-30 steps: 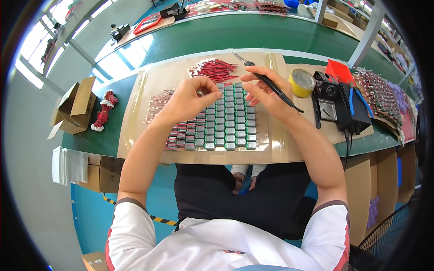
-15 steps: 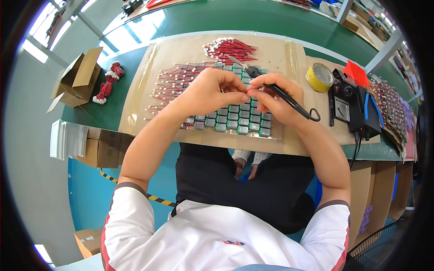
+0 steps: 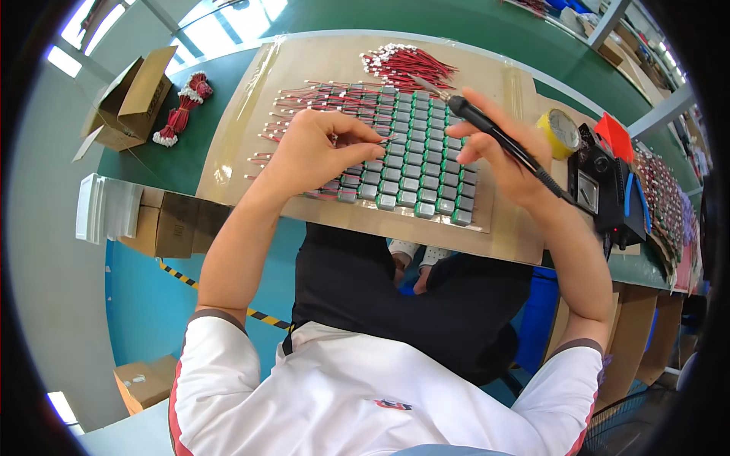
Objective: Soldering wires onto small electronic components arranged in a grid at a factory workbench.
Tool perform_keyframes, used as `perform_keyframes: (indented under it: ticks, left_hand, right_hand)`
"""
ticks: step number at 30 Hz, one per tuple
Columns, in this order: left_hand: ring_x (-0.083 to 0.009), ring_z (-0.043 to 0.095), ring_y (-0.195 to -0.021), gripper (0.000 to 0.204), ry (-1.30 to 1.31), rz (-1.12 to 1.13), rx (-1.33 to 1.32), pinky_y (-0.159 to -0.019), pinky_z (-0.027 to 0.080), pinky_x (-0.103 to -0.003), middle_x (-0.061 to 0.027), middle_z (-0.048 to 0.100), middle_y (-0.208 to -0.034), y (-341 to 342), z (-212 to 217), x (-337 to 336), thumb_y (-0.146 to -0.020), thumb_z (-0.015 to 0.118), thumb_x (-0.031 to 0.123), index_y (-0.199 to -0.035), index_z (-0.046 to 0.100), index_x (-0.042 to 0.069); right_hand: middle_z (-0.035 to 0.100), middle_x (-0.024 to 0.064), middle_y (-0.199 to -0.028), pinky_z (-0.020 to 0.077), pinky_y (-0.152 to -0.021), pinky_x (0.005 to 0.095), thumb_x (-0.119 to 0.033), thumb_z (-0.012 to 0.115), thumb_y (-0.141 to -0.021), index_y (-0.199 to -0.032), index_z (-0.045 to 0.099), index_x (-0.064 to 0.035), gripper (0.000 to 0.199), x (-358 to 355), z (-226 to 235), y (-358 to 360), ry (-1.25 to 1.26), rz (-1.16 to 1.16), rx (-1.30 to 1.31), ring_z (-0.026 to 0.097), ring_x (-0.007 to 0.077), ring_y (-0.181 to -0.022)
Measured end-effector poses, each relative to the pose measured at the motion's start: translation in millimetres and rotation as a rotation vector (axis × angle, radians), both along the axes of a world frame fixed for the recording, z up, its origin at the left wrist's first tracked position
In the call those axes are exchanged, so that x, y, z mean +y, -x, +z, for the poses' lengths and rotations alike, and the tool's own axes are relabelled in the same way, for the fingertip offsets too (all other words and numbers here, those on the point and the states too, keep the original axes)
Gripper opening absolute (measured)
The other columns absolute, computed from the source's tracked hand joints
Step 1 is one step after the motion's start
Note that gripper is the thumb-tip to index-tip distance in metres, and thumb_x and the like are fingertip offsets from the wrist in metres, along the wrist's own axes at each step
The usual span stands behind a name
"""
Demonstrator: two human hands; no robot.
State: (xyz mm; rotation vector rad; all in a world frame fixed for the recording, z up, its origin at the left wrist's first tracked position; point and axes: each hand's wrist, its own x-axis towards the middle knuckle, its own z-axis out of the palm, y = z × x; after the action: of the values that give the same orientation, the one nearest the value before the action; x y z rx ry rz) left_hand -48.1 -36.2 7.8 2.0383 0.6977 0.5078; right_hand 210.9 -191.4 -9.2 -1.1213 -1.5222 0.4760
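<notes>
My right hand point(image 3: 517, 156) is closed round a black soldering iron point(image 3: 498, 135), its metal tip slanting up and away to the left. My left hand point(image 3: 315, 148), thumb and fingertips pinched, holds a thin wire lead point(image 3: 388, 141) over the rows of small grey blocks with green edges point(image 3: 411, 168). Red and black leads with white plugs point(image 3: 304, 96) fan out leftward from the blocks on the left side, partly hidden by the left hand. Past the rows lies a pile of loose red leads with white plugs point(image 3: 407, 64).
A brown cardboard sheet point(image 3: 511, 220) covers the green bench. Right of it stand a yellow tape roll point(image 3: 559, 134) and a black soldering station point(image 3: 597, 163). An open carton point(image 3: 137, 99) and a bundle of red leads point(image 3: 181, 114) sit at the left.
My hands have moved apart: the right one went right with the soldering iron, the left one slightly left. The view has shifted a little, too.
</notes>
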Motion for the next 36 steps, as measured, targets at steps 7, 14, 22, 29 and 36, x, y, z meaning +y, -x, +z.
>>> perform_keyframes:
  ticks: [7, 14, 22, 29, 36]
  left_hand:
    - [-0.0178, 0.063, -0.080, 0.008, -0.474, -0.101, -0.166, -0.071, 0.049, -0.031, -0.0049, 0.071, -0.084, 7, -29, 12, -0.084, 0.083, 0.005, -0.088, 0.076, 0.003]
    - [-0.0235, 0.064, -0.093, 0.012, -0.541, -0.171, -0.222, -0.085, 0.050, -0.037, -0.0063, 0.072, -0.096, 8, -44, 14, -0.080, 0.080, 0.000, -0.082, 0.069, 0.004]
    - [-0.0240, 0.065, -0.094, 0.012, -0.514, -0.197, -0.216, -0.088, 0.051, -0.037, -0.0063, 0.073, -0.099, 7, -49, 15, -0.076, 0.079, -0.002, -0.081, 0.069, 0.003]
    - [-0.0244, 0.065, -0.094, 0.013, -0.543, -0.201, -0.222, -0.086, 0.051, -0.037, -0.0065, 0.072, -0.099, 7, -49, 15, -0.075, 0.079, -0.002, -0.081, 0.069, 0.003]
    - [-0.0248, 0.065, -0.093, 0.014, -0.524, -0.192, -0.226, -0.086, 0.052, -0.037, -0.0067, 0.072, -0.099, 8, -50, 14, -0.074, 0.079, -0.003, -0.081, 0.069, 0.002]
  right_hand:
    - [0.075, 0.0144, -0.093, 0.0640, -0.075, 0.0321, -0.011, 0.066, -0.105, -0.138, 0.064, 0.0077, 0.038, -18, -26, -16, -0.069, 0.002, -0.169, 0.075, 0.0175, -0.076]
    - [0.076, 0.0087, -0.077, 0.0546, -0.062, 0.0283, 0.004, 0.072, -0.088, -0.117, 0.075, 0.0077, 0.030, -18, -28, -5, -0.173, 0.027, -0.284, 0.072, 0.0180, -0.067]
    - [0.075, 0.0143, -0.083, 0.0552, -0.061, 0.0311, 0.002, 0.078, -0.085, -0.113, 0.076, 0.0060, 0.028, -18, -31, 1, -0.131, 0.068, -0.240, 0.071, 0.0230, -0.069]
    - [0.075, 0.0157, -0.086, 0.0549, -0.061, 0.0320, -0.002, 0.082, -0.084, -0.113, 0.077, 0.0043, 0.030, -17, -31, 2, -0.094, 0.067, -0.305, 0.071, 0.0248, -0.071]
    - [0.076, 0.0162, -0.088, 0.0565, -0.063, 0.0318, -0.003, 0.083, -0.084, -0.113, 0.078, 0.0032, 0.030, -15, -31, 3, -0.098, 0.066, -0.334, 0.073, 0.0257, -0.074]
